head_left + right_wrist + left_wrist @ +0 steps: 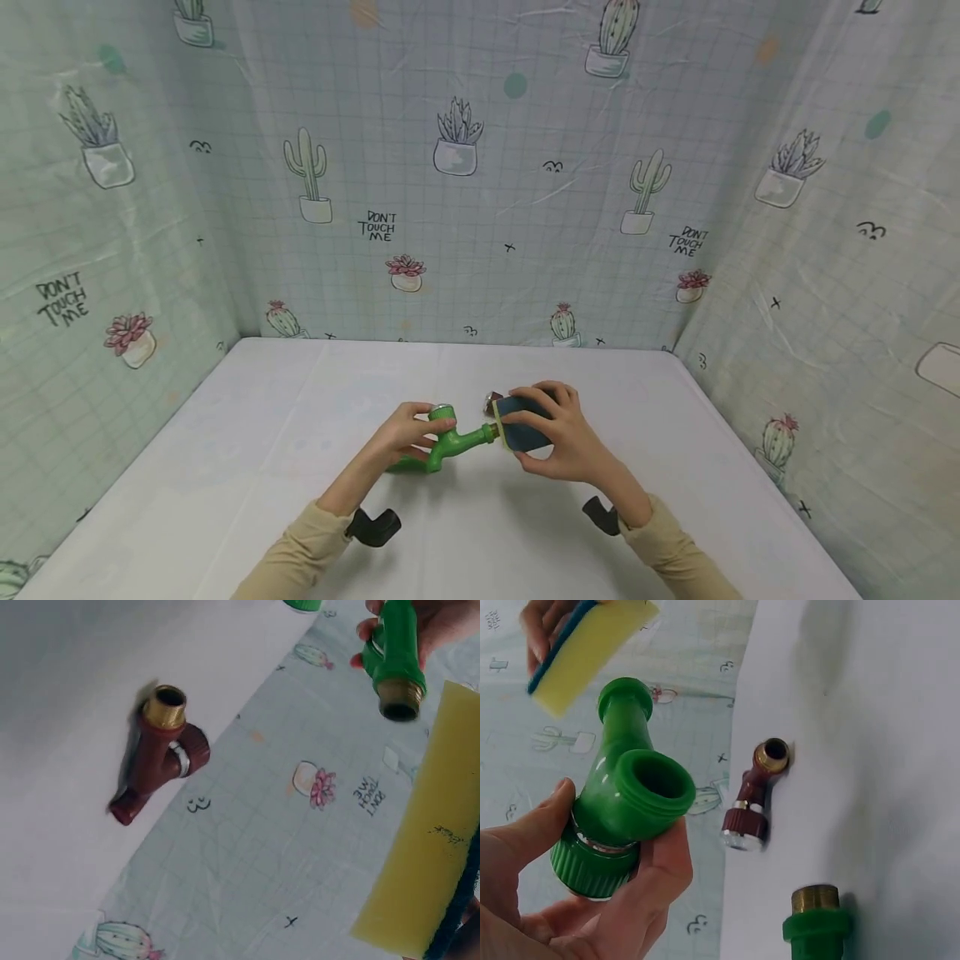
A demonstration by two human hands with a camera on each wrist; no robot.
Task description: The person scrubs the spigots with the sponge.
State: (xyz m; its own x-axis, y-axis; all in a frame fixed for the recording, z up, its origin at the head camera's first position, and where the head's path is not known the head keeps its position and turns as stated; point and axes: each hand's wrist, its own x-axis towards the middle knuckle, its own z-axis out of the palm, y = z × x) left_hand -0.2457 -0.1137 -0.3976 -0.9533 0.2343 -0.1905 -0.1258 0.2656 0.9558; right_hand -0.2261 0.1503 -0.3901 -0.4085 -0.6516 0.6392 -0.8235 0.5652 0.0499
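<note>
My left hand [408, 432] grips a green plastic tap [459, 442] by its ribbed cap, holding it above the table. One round opening of the tap [649, 791] faces the left wrist camera; its brass threaded end [400, 701] shows in the right wrist view. My right hand [561, 435] holds a sponge [523, 423], yellow on one side and dark blue on the other, between fingers and thumb. The yellow face is turned towards the tap's brass end, a small gap apart in the right wrist view. Most of the right hand is hidden there.
A maroon tap [159, 754] with a brass thread lies on the white table [285, 417], beyond the sponge. Another green tap [817, 926] lies by my left hand, partly out of view. Cactus-print sheeting [495, 217] encloses the table's back and sides.
</note>
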